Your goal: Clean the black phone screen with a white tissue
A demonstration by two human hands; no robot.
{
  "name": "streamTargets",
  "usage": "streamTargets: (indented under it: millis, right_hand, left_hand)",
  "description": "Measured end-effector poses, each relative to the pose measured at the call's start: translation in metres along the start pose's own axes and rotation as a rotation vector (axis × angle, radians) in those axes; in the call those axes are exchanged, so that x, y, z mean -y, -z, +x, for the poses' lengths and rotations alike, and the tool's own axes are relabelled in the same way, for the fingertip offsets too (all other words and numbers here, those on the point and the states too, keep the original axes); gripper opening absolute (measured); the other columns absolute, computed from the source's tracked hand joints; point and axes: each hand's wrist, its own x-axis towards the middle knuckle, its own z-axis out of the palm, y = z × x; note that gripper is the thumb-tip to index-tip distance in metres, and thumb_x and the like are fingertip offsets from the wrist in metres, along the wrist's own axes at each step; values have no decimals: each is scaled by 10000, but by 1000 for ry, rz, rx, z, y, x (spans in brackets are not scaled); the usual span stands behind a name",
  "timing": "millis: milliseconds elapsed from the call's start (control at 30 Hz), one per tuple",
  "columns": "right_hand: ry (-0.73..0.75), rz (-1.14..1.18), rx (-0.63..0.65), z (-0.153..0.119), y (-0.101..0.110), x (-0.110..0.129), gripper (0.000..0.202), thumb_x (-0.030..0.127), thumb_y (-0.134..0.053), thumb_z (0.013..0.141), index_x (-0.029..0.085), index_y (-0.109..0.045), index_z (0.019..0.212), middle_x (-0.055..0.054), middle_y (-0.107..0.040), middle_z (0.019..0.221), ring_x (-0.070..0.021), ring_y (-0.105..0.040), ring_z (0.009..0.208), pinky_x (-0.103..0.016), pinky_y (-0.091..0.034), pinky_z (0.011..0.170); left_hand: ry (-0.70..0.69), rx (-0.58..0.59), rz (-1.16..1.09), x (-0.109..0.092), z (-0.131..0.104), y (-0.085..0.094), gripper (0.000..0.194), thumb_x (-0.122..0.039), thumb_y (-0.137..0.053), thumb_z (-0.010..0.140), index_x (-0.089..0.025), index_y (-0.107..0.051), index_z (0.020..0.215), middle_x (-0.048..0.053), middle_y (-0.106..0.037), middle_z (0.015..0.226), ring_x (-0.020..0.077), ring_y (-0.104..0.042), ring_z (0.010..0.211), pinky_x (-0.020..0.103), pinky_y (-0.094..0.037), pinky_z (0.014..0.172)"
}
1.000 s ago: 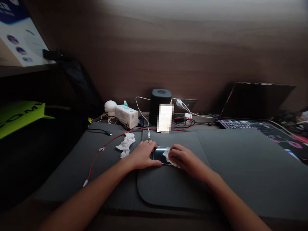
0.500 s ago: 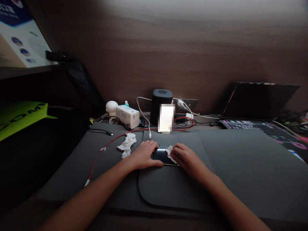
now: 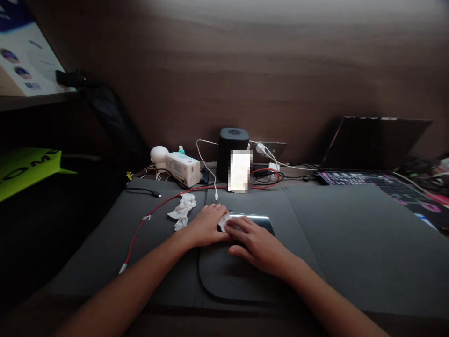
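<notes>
The tissue [image 3: 223,223] has gone from the phone's three-o'clock end to its nine-o'clock end, baring the phone [image 3: 265,218] at three; the wiping now reaches the glass beside the left hand [image 3: 208,226]. That hand braces the phone at nine o'clock, thumb and fingers parted around its end. The right hand [image 3: 250,235] has its fingers nearly straight over the tissue, thumb standing off. The phone lies on the mat [image 3: 336,234], six o'clock from the speaker [image 3: 224,166].
</notes>
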Motion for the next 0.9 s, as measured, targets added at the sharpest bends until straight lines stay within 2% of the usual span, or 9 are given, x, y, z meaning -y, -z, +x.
streamTargets:
  millis: [100,233,300,400,500,667,767,900]
  right_hand:
    - [-65,-46,-55,1,0,-2,417,476,-506,988,213,-575,1303,-135,-584,1297,-299,-522,1191,-466,-478,991]
    - [-170,-97,-50,-3,7,-4,356,460,-480,997,208,-649,1183,-133,-630,1140,-294,-573,1058,-454,-526,869]
    - [-134,-78,-15,-3,8,-1,348,460,-498,990,205,-659,1165,-127,-637,1111,-286,-576,1038,-446,-522,871]
    - [-45,-25,-8,2,5,3,370,457,-543,972,216,-625,1240,-125,-626,1188,-282,-558,1103,-440,-498,937]
    - [-60,-30,-34,3,4,-1,376,425,-547,976,202,-610,1271,-136,-617,1225,-287,-550,1133,-438,-495,945]
    - [-207,-104,-54,-10,17,-17,292,368,-492,1003,192,-714,1074,-127,-658,1049,-281,-602,994,-433,-510,869]
    - [-165,-118,-38,-8,16,-13,277,365,-504,997,190,-708,1067,-130,-648,1051,-284,-597,982,-441,-516,860]
    - [-62,-107,-74,9,4,1,333,387,-534,984,169,-629,1217,-158,-616,1174,-306,-553,1094,-472,-502,936]
  left_hand:
    - [1,0,16,1,0,0,408,-523,-701,801,-195,-547,988,74,-626,1057,270,-582,997,387,-448,863]
    - [13,-7,-19,1,0,0,531,-595,-722,759,-195,-546,1062,72,-626,1048,269,-585,981,379,-451,847]
    - [12,-3,-19,1,0,0,508,-570,-727,762,-194,-550,1055,70,-628,1044,267,-586,982,381,-448,855]
    - [3,-6,6,1,0,-1,401,-523,-698,801,-195,-547,977,70,-627,1031,267,-584,979,380,-443,850]
    - [9,-19,-1,1,-1,-2,403,-513,-709,793,-196,-542,977,68,-622,1039,269,-583,982,374,-443,843]
    - [54,-4,-54,-1,-2,2,521,-551,-771,717,-197,-565,1039,48,-619,990,261,-586,936,359,-450,812]
    - [47,-8,-58,-2,-1,2,527,-574,-762,726,-193,-569,1034,53,-617,997,263,-586,937,362,-446,817]
    - [34,-6,-36,0,-1,0,517,-600,-735,755,-185,-562,1011,67,-618,1009,265,-579,939,366,-438,812]
